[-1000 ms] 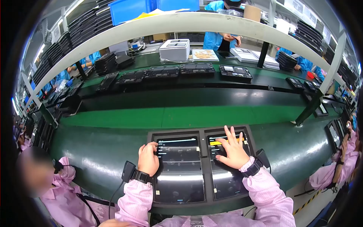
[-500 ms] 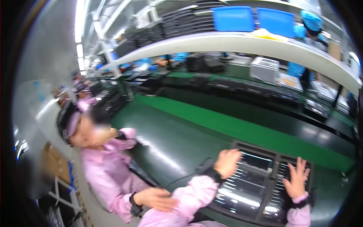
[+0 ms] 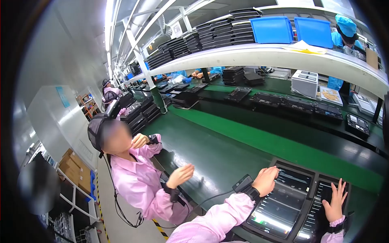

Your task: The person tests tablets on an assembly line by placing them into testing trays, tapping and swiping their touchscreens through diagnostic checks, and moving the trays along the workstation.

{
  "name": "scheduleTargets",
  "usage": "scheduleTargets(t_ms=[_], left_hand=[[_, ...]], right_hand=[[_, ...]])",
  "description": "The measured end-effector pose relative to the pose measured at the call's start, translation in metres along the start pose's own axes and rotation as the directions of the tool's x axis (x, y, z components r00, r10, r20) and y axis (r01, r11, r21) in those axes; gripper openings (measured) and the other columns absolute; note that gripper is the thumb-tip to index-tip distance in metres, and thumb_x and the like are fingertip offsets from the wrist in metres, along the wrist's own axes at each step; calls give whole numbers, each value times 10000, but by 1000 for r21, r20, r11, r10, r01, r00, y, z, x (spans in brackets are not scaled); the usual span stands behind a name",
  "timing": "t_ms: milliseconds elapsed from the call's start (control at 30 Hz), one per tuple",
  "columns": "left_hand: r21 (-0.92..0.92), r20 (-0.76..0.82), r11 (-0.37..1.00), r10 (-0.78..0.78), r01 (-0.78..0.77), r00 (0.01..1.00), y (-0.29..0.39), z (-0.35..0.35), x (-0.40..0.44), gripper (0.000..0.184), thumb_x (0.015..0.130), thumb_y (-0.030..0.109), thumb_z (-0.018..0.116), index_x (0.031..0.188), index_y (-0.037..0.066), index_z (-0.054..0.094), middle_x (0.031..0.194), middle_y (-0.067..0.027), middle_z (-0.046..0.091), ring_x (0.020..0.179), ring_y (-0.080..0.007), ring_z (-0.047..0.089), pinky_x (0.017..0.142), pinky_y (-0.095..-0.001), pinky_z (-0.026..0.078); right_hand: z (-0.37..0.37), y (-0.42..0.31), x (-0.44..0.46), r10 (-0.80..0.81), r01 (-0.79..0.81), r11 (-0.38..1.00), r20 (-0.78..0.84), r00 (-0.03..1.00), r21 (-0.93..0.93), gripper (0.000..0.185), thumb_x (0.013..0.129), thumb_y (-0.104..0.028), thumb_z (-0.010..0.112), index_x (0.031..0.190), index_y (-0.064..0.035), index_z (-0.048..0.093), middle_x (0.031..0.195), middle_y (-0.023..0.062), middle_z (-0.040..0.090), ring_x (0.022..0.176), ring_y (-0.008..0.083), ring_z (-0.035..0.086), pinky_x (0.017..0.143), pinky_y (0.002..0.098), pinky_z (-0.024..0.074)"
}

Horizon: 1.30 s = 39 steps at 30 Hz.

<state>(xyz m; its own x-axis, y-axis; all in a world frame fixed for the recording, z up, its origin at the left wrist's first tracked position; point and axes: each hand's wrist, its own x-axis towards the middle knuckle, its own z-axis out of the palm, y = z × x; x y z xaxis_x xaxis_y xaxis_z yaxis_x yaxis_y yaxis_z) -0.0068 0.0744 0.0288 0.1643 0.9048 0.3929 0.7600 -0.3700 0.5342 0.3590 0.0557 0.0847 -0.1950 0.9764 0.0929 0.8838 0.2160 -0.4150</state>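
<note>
A black tray [image 3: 306,197] lies on the bench, holding two dark panels with lit lines of white text. Over the upper left corner of the left panel [image 3: 279,204] is my left hand [image 3: 265,181], its fingers bent and pressed together. What its fingertips hold, if anything, is hidden. My right hand [image 3: 335,202] lies over the right panel [image 3: 314,210] with fingers spread, holding nothing. Both wrists wear black straps; a small black box [image 3: 243,183] with a cable sits by the left one.
To my left stands a person in pink [image 3: 139,178], one hand raised near the chin and the other [image 3: 181,175] held out. A white shelf [image 3: 312,54] crosses above, carrying blue bins [image 3: 271,30] and stacked black trays [image 3: 212,34]. Several open devices [image 3: 298,104] line the bench beyond a green strip.
The view has shifted, so the scene sits lower and farther right. The neighbour's outstretched hand has lifted away from my left sleeve. My hands stay over the panels.
</note>
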Motion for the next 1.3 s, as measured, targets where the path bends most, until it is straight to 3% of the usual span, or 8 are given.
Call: scheduleTargets(t_ms=[200, 333, 467, 667, 833, 1033, 1167, 1300], left_hand=[[-72, -8, 993, -89, 88, 996, 10, -11, 4, 234, 705, -90, 505, 919, 5, 511, 1264, -213, 581, 1233, -401, 512, 1016, -454, 417], [-250, -104, 964, -114, 85, 988, 18, -13, -2, 416, 725, -72, 536, 1138, -24, 557, 1274, -221, 583, 1182, -392, 565, 995, -417, 471], [-171, -23, 985, 2, -6, 1000, 20, -18, -20, 475, 752, -17, 597, 1217, -10, 495, 1368, -214, 506, 1260, -397, 497, 1058, -426, 411], [-137, 46, 990, 45, -39, 998, 20, -24, -27, 513, 744, -25, 599, 1242, 13, 480, 1396, -212, 485, 1286, -402, 475, 1089, -433, 372], [-143, 285, 990, 40, 1, 958, 21, -43, -53, 783, 747, 145, 717, 1425, 26, 343, 1574, -237, 185, 1442, -422, 227, 1163, -471, 238], [-197, 448, 980, 114, -27, 887, 26, -70, -80, 941, 714, 196, 787, 1485, 42, 270, 1572, -258, 146, 1445, -444, 201, 1156, -491, 245], [-164, 484, 986, 91, -12, 870, 33, -77, -78, 958, 699, 196, 786, 1491, 53, 266, 1570, -254, 143, 1447, -448, 190, 1154, -500, 245], [-164, 478, 986, 96, -19, 873, 30, -76, -79, 979, 689, 226, 788, 1494, 51, 259, 1568, -246, 157, 1447, -443, 191, 1152, -505, 241]], right_hand=[[-1, -1, -7, -67, 68, 998, 49, 997, -8, 973, 632, -221, 777, 1474, -62, 316, 1613, 231, 88, 1492, 435, -2, 1144, 635, -7], [-2, 1, -13, -188, 194, 980, 120, 975, -43, 1057, 655, -432, 829, 1492, -78, 289, 1597, 231, 136, 1486, 441, 4, 1132, 654, 35], [1, 5, -17, -202, 210, 978, 263, 943, -2, 1183, 644, -619, 797, 1534, -96, 220, 1584, 244, 165, 1474, 462, 80, 1115, 694, 46], [-2, 2, -18, -200, 216, 975, 206, 958, -59, 1238, 597, -626, 821, 1529, -75, 219, 1582, 251, 158, 1473, 471, 52, 1114, 698, 46], [-2, -2, -23, -408, 422, 906, 311, 858, 26, 1308, 540, -557, 874, 1544, -102, 171, 1589, 252, 116, 1461, 507, 19, 1099, 723, 72], [-2, -29, -27, -418, 467, 884, 427, 802, -11, 1349, 484, -496, 906, 1548, -107, 173, 1597, 213, 136, 1473, 475, 52, 1097, 728, 69], [-6, -10, -18, -401, 410, 912, 262, 878, 22, 1395, 495, -694, 842, 1531, -48, 168, 1582, 243, 149, 1458, 512, 32, 1105, 709, 17], [-10, 3, -11, -272, 274, 962, 109, 956, -8, 1305, 531, -591, 881, 1514, -52, 215, 1584, 240, 140, 1467, 493, -10, 1096, 721, 8]])
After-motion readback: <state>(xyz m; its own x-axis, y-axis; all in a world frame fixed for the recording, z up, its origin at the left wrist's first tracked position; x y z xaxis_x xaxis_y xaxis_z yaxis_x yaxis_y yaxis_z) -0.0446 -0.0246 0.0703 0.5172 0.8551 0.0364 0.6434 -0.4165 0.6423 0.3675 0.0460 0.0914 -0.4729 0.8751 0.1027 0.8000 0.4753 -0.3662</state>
